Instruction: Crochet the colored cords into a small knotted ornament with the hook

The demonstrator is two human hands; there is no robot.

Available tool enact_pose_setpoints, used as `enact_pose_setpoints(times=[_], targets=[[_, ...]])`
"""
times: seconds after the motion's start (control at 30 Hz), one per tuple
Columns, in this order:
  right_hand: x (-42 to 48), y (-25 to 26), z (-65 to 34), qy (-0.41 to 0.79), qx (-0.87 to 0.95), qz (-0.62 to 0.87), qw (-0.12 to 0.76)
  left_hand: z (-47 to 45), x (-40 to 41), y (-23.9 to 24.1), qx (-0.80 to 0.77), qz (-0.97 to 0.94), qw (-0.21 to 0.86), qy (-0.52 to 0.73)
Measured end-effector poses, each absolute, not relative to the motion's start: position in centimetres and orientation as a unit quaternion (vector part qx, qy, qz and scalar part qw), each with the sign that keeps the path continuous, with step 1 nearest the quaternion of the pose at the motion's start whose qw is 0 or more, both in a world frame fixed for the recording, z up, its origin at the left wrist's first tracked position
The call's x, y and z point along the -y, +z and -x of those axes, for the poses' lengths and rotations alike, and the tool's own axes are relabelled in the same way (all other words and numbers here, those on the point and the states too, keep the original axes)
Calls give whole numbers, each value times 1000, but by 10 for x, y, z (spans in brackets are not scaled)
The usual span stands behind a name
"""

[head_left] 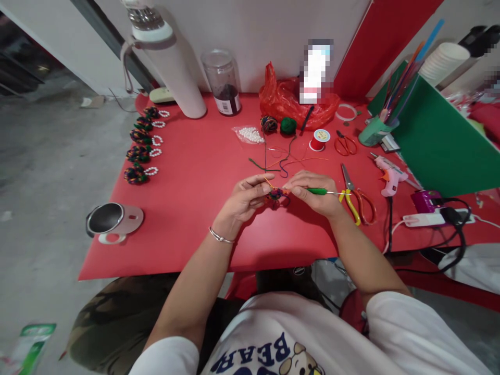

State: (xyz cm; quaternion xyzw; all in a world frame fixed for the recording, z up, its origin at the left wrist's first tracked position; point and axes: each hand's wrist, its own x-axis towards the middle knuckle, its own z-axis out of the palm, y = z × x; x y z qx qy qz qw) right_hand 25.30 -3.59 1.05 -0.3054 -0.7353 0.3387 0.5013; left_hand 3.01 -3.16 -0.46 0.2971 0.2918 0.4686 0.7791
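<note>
My left hand (pixel 250 198) pinches a small multicoloured crochet piece (pixel 276 195) above the front of the red table, with a strand of yarn running over its fingers. In my right hand (pixel 314 191) is a crochet hook (pixel 318 191) with a green handle; its thin metal shaft sticks out to the right, and its working tip is hidden at the piece. Yarn leads from the work towards a multicoloured yarn ball (pixel 269 124) and a green yarn ball (pixel 288 125). Loose strands lie between the balls and my hands.
Several finished crochet pieces with pearl loops (pixel 139 136) line the left edge. A mug (pixel 115 219), bottle (pixel 175 73), jar (pixel 224 88), bag of pearls (pixel 250 135) and red thread spool (pixel 320 139) stand around. Scissors (pixel 347 177), pliers (pixel 351 207) and a glue gun (pixel 390 174) lie right.
</note>
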Motion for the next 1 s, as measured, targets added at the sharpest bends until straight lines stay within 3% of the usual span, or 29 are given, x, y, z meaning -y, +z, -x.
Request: enact_pose_setpoints(times=[0.2,0.4,0.53,0.77,1.0], targets=[[36,-9,-241,430,654,326,530,-39,34,-8,-300,-321,758,483],[46,-14,-220,190,718,395,540,-58,37,-17,-355,-341,649,580],[49,-16,-219,114,745,366,546,-61,38,-19,-327,-289,696,570],[38,-13,-233,246,746,296,543,-41,33,-11,-257,-224,824,452],[29,-6,-251,321,740,264,528,-23,29,-5,-251,-249,848,396]])
